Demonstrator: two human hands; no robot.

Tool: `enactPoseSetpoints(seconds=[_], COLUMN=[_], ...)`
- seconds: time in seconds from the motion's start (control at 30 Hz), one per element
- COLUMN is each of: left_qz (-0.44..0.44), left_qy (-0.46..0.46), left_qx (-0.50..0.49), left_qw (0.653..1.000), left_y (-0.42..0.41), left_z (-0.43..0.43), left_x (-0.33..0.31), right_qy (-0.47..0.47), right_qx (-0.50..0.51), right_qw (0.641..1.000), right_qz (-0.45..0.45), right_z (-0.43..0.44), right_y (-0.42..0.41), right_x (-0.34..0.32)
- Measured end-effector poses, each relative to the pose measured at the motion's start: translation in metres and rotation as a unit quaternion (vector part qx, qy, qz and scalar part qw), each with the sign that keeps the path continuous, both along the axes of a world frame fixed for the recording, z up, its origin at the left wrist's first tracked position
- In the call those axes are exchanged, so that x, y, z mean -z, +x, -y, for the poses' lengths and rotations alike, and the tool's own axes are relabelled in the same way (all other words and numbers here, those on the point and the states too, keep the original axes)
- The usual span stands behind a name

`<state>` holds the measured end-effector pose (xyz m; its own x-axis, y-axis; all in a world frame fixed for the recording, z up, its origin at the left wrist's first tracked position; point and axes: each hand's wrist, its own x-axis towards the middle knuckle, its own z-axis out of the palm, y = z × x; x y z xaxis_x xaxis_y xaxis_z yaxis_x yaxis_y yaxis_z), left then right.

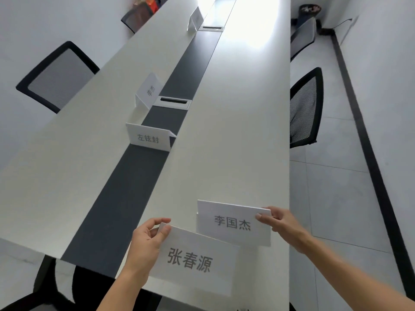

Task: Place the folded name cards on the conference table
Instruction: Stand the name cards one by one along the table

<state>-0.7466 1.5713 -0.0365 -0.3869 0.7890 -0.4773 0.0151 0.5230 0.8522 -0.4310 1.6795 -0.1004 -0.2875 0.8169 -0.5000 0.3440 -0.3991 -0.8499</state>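
Lettering on farthest name card (196, 19) unreadable (blurred).

Left hand (147, 241) and right hand (280, 223) both reach forward, each pinching

three cards (148, 138) along table (247, 131) strip (179, 70) | near-left card (195, 261) before near-right card (233, 223), right of strip

The front name card (195, 261) is pinched by the left hand (148, 241). The rear name card (233, 223) is pinched by the right hand (280, 223) over the table (247, 142).
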Motion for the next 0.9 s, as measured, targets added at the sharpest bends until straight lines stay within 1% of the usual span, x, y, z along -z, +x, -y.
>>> enactPoseSetpoints(seconds=[0.07,0.2,0.3,0.47,0.63,0.73,0.8,0.9], left_qz=[0.004,0.02,0.032,0.059,0.104,0.108,0.111,0.11], left_qy=[0.007,0.03,0.043,0.054,0.067,0.076,0.081,0.075], left_qx=[0.001,-0.009,-0.017,-0.031,-0.016,-0.005,0.0,-0.006], left_qw=[1.0,0.999,0.998,0.996,0.992,0.991,0.991,0.991], left_y=[0.001,0.001,0.006,0.033,0.085,0.13,0.154,0.212], left_z=[-0.002,-0.005,-0.01,-0.022,-0.042,-0.056,-0.061,-0.068], left_x=[-0.003,-0.015,-0.026,-0.038,-0.048,-0.05,-0.049,-0.043], right_qy=[0.008,-0.018,-0.02,-0.004,0.024,0.038,0.035,0.023], right_qx=[0.057,0.155,0.191,0.252,0.291,0.301,0.31,0.321], right_qw=[0.998,0.984,0.972,0.947,0.924,0.913,0.911,0.913], right_qz=[-0.023,-0.083,-0.135,-0.198,-0.248,-0.273,-0.271,-0.251], right_z=[0.001,-0.002,-0.005,-0.006,-0.002,0.001,0.002,0.004], right_y=[-0.002,-0.001,0.012,0.048,0.102,0.148,0.174,0.234], right_x=[0.003,-0.005,-0.02,-0.05,-0.074,-0.078,-0.078,-0.077])
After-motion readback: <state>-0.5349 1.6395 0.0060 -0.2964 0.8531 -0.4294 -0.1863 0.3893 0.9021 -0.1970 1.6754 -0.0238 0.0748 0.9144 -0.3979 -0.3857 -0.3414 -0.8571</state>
